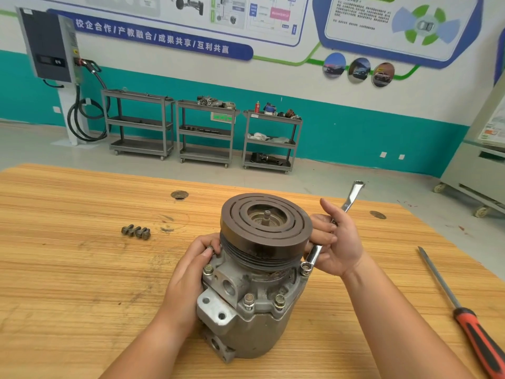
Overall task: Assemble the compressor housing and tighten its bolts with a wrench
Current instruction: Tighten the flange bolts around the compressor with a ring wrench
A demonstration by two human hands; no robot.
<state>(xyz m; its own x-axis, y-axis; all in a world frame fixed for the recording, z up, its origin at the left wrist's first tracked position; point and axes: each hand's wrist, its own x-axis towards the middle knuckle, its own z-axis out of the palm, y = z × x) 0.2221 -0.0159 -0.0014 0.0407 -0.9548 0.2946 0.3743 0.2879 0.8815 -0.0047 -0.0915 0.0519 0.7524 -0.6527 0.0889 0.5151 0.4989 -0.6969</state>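
Observation:
A grey metal compressor stands upright on the wooden table, its dark grooved pulley on top. Several bolts sit in the housing flange, such as one at the front. My right hand grips a silver ring wrench, whose lower ring end sits on a bolt at the housing's right side. My left hand rests against the left side of the housing, its fingertips pinching a bolt just under the pulley. Loose bolts lie in a row to the left.
A screwdriver with a red and black handle lies on the table at the right, near the edge. Two round holes mark the tabletop. Beyond the table stand three grey shelf carts against the teal wall.

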